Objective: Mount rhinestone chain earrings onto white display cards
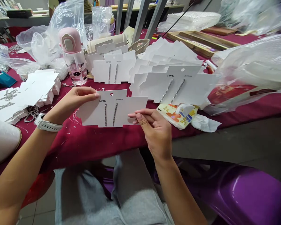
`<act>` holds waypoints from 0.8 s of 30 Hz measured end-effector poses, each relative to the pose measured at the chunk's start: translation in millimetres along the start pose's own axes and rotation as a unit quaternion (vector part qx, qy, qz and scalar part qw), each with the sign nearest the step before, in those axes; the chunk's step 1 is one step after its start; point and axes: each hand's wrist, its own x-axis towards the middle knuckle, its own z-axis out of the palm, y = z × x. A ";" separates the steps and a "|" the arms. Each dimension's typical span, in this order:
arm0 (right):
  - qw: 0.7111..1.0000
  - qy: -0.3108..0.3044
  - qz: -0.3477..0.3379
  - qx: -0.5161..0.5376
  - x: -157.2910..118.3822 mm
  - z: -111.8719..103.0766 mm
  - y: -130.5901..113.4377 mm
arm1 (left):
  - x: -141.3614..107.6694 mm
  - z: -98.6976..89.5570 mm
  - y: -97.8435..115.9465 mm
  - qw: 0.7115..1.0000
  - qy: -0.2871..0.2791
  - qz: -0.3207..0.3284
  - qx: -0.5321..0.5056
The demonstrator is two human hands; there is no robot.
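My left hand (81, 95) pinches the upper left part of a white earring card (123, 111) between thumb and fingers. Printed "MNG" at the top with a small hanging hole, the card carries two dark sparkly strand earrings (105, 115) side by side. My right hand (155, 126) overlaps the card's lower right part, fingers drawn together and thumb against the index finger. Whatever lies between those fingertips is too small or hidden to make out. Just behind stand more earring cards with similar strands, one group (125, 70) in the middle and another (150, 89) to the right.
A pink-lidded bottle (71, 56) stands behind my left hand. Stacked white cards (41, 86) and loose chains lie left, near a white roll (3, 140). A yellow tissue packet (175, 117) sits at the table's front edge. Plastic-wrapped goods (250, 72) and a wooden tray (194, 50) are right.
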 end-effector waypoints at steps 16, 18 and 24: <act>0.990 -0.010 0.055 0.129 5.8 10.7 -5.7 | 2.0 2.2 -2.3 0.999 -0.007 -0.023 -0.038; 0.988 -0.010 0.070 0.141 9.1 12.1 -6.5 | 3.3 -0.6 -4.0 0.998 -0.025 -0.038 -0.035; 0.978 -0.076 0.109 0.163 17.1 15.5 -3.0 | 6.4 -3.8 -6.2 0.998 -0.047 -0.036 -0.014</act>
